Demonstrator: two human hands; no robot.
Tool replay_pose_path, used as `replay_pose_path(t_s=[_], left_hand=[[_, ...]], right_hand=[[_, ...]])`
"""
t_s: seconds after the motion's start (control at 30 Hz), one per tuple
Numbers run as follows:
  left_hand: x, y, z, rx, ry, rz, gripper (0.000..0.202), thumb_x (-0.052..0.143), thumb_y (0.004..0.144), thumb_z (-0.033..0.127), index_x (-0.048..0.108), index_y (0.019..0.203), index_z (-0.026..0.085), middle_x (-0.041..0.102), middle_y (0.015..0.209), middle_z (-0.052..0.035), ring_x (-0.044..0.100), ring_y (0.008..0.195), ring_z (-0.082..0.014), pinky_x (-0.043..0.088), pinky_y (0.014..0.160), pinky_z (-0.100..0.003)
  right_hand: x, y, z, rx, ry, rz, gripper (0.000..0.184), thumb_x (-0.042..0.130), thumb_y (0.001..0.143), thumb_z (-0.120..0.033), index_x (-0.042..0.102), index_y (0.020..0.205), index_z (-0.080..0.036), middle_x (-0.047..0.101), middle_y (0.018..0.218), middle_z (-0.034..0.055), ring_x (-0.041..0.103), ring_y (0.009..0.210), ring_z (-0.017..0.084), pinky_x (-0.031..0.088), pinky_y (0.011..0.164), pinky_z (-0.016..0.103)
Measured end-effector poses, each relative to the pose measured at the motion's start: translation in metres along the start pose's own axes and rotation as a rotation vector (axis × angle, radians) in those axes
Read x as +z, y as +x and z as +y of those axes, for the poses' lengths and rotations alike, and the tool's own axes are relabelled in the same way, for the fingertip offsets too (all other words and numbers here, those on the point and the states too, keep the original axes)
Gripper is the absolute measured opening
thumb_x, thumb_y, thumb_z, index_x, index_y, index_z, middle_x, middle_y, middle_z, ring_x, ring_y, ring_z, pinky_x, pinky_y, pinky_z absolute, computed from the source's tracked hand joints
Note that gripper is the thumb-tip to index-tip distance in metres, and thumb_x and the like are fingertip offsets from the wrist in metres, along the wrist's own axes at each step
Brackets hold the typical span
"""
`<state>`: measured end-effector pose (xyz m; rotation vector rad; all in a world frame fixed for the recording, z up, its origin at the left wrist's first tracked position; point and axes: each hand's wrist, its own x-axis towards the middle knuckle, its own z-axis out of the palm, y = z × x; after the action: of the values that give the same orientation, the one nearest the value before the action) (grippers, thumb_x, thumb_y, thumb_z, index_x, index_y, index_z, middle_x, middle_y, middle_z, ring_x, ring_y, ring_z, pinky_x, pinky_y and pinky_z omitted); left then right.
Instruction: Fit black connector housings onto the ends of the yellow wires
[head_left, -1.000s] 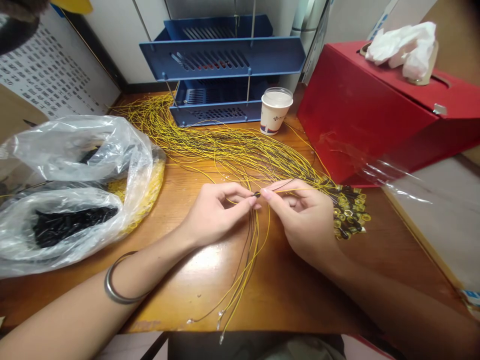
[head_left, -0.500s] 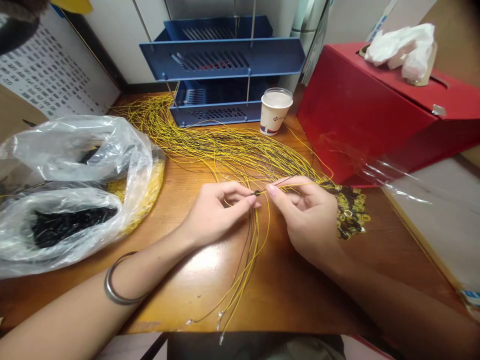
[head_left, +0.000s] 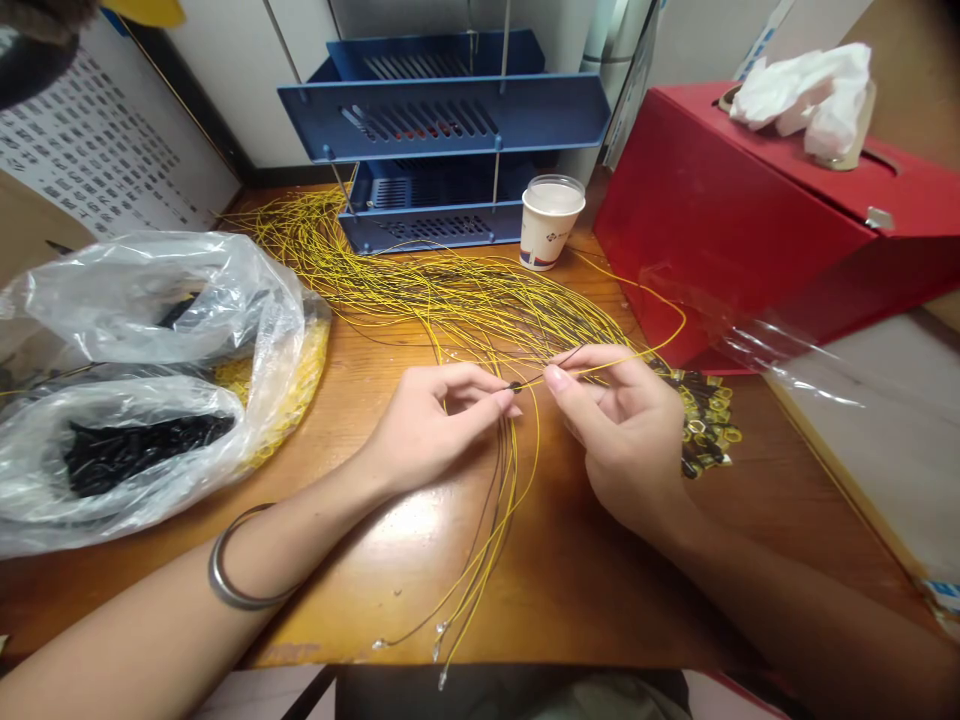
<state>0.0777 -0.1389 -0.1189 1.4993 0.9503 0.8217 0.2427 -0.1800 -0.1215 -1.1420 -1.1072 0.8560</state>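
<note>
Between thumb and forefinger, my left hand (head_left: 439,415) pinches a small black piece (head_left: 514,387) that looks like a sleeve, with wires running out of it. My right hand (head_left: 626,415) closes on a yellow wire (head_left: 645,354) and a dark one, just right of that piece. Below the left fingers several yellow and dark wires (head_left: 491,545) hang down to the table's front edge, with crimped metal tips. A long bundle of yellow and black wires (head_left: 480,300) lies behind both hands. Its terminal ends, with black sleeves and ring-like yellow parts (head_left: 709,425), lie beside my right hand.
On the left stands an open clear plastic bag (head_left: 277,410) holding small black and yellow parts. A blue tray rack (head_left: 442,120) and a paper cup (head_left: 553,225) stand at the back. At right is a red box (head_left: 720,220) with white tissue on top.
My right hand has moved slightly right, away from the black piece. The yellow wire now bows out in a wider loop toward the red box. My left hand has stayed in place.
</note>
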Motion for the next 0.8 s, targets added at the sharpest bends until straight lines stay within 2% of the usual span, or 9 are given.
replay_pose_path(t_s=[0.1,0.23,0.3,0.43,0.6,0.73,0.8], left_hand=[[0.0000,-0.0001,0.0003,0.000,-0.002,-0.005,0.014,0.070,0.084,0.023,0.072,0.084,0.009,0.073,0.068,-0.0018,0.061,0.056,-0.0051,0.050,0.057,-0.014],[0.0004,0.0005,0.0011,0.024,-0.017,-0.020,0.011,0.071,0.083,0.019,0.072,0.083,0.009,0.070,0.064,0.0000,0.060,0.055,-0.0048,0.048,0.055,-0.013],[0.0005,0.0008,0.0013,0.029,-0.018,-0.023,0.011,0.071,0.083,0.020,0.073,0.084,0.009,0.070,0.063,0.0003,0.060,0.056,-0.0049,0.048,0.056,-0.013],[0.0003,0.0006,0.0012,0.007,-0.010,-0.031,0.014,0.070,0.084,0.023,0.073,0.084,0.009,0.071,0.063,-0.0005,0.061,0.056,-0.0050,0.049,0.056,-0.013],[0.0007,-0.0001,0.0020,-0.019,-0.004,-0.025,0.016,0.070,0.084,0.025,0.072,0.085,0.009,0.075,0.072,-0.0039,0.064,0.058,-0.0060,0.051,0.059,-0.014],[-0.0001,-0.0002,0.0033,-0.003,0.010,-0.038,0.014,0.069,0.084,0.022,0.073,0.082,0.008,0.073,0.066,-0.0026,0.062,0.056,-0.0052,0.048,0.056,-0.013],[-0.0008,-0.0001,0.0037,0.007,0.008,-0.040,0.013,0.069,0.085,0.021,0.073,0.082,0.009,0.071,0.062,-0.0011,0.061,0.055,-0.0048,0.047,0.054,-0.012]], right_hand=[[0.0007,0.0001,0.0027,0.051,0.010,-0.047,0.011,0.070,0.085,-0.025,0.060,0.085,-0.019,0.062,0.077,-0.0014,0.035,0.041,0.002,0.024,0.036,0.020],[0.0014,-0.0011,0.0082,0.156,-0.045,-0.183,0.013,0.069,0.085,-0.026,0.060,0.084,-0.018,0.065,0.082,0.0013,0.032,0.041,0.002,0.033,0.040,0.021],[0.0014,-0.0014,0.0087,0.162,-0.037,-0.184,0.013,0.069,0.086,-0.026,0.060,0.085,-0.017,0.065,0.083,0.0018,0.035,0.043,0.002,0.036,0.042,0.021],[0.0006,-0.0005,0.0053,0.082,0.043,-0.118,0.011,0.070,0.086,-0.024,0.061,0.088,-0.019,0.063,0.085,0.0005,0.048,0.048,0.004,0.037,0.041,0.019],[0.0006,0.0013,0.0018,0.071,0.159,-0.050,0.012,0.070,0.086,-0.021,0.059,0.086,-0.020,0.062,0.079,-0.0026,0.050,0.047,0.002,0.038,0.041,0.017],[0.0009,0.0019,0.0061,0.138,0.111,-0.127,0.015,0.073,0.084,-0.026,0.060,0.083,-0.019,0.066,0.073,-0.0007,0.060,0.053,0.008,0.047,0.047,0.019],[0.0004,0.0018,0.0087,0.179,0.053,-0.178,0.018,0.074,0.084,-0.030,0.061,0.083,-0.018,0.068,0.074,0.0011,0.058,0.051,0.008,0.048,0.048,0.021]])
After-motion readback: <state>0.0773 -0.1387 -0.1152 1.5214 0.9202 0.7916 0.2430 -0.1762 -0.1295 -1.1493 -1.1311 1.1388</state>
